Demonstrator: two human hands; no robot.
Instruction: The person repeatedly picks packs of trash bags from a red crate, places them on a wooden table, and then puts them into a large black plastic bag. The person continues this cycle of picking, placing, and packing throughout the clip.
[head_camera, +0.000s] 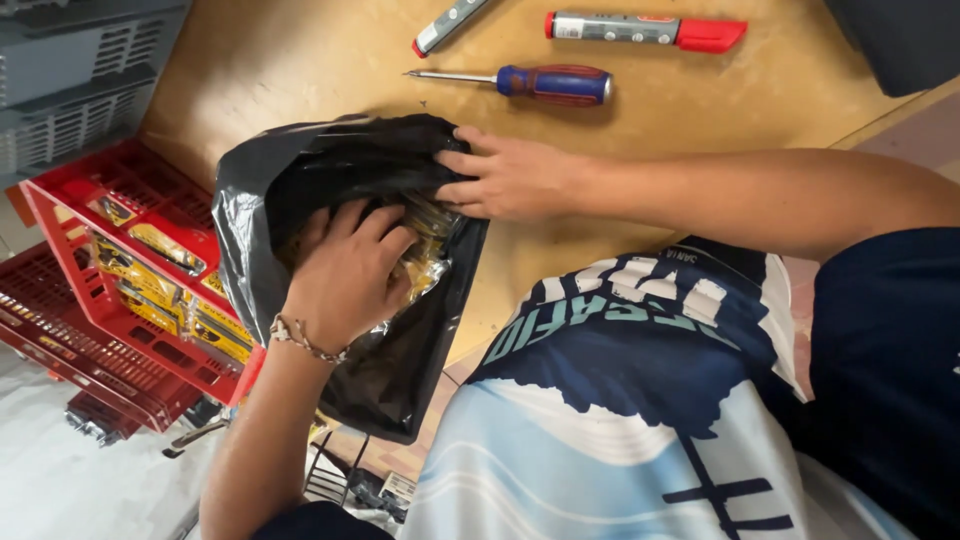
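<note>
Hands work at a black plastic bag (300, 190), which we take as the reference for all positions. We see the bag lying at the edge of a wooden table (300, 60), its mouth open toward the person's torso.

Left hand (350, 270): it sits inside the mouth of the bag, fingers curled down over clear-wrapped yellow packets (428, 255) there. We cannot tell whether the fingers actually close around a packet or only press on them. A beaded bracelet (305, 340) circles this wrist, just below the bag's opening.

Right hand (510, 180): it rests at the upper right rim of the bag, fingers pinched closed on the black film and holding the mouth apart.

Beyond the bag, farther up the table, lies a screwdriver (530, 83) with a blue and red handle, well apart from the bag. Beyond that lie a marker with a red cap (645, 30) and a second grey marker (448, 25), partly cut off.

Left of the bag stand red plastic crates (110, 290); the nearest, touching the bag's side, holds yellow packages (150, 290). Grey crates (70, 70) stand above those.
</note>
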